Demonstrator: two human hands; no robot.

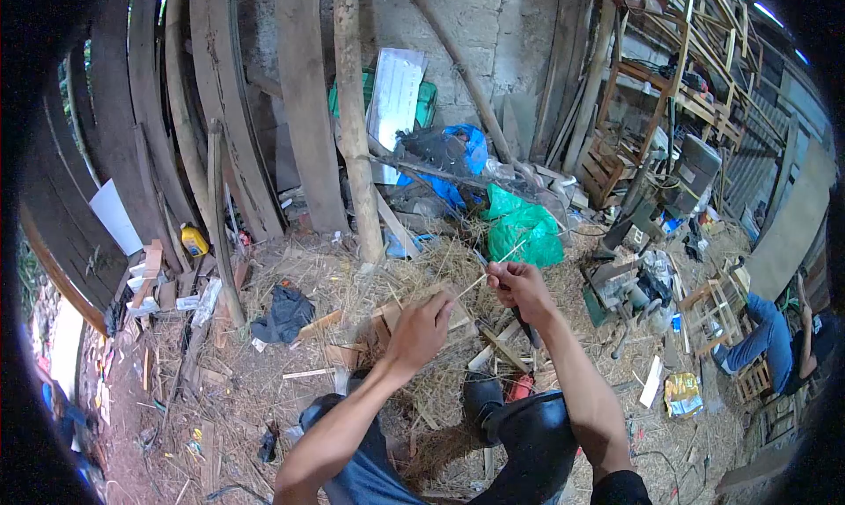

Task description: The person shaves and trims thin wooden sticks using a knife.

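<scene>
A thin pale wooden strip (pixel 476 285) runs slantwise between my two hands, above my knees. My left hand (pixel 421 331) is closed, its fingertips pinching the strip's lower end. Higher up, my right hand (pixel 521 291) is closed around the same strip, whose upper end sticks out beyond the fingers. A dark, narrow object (pixel 526 326) shows just under my right hand. It looks like a knife handle, but I cannot tell whether the hand grips it. Wood pieces (pixel 503 351) and shavings lie below, between my legs.
Straw-like shavings cover the ground. A green plastic bag (pixel 526 234) lies ahead, a black bag (pixel 283 315) to the left. A wooden post (pixel 355 153) stands in front. Another person's jeans-clad leg (pixel 764 339) is at the right, near wooden frames (pixel 717 307). A yellow bottle (pixel 194 240) stands left.
</scene>
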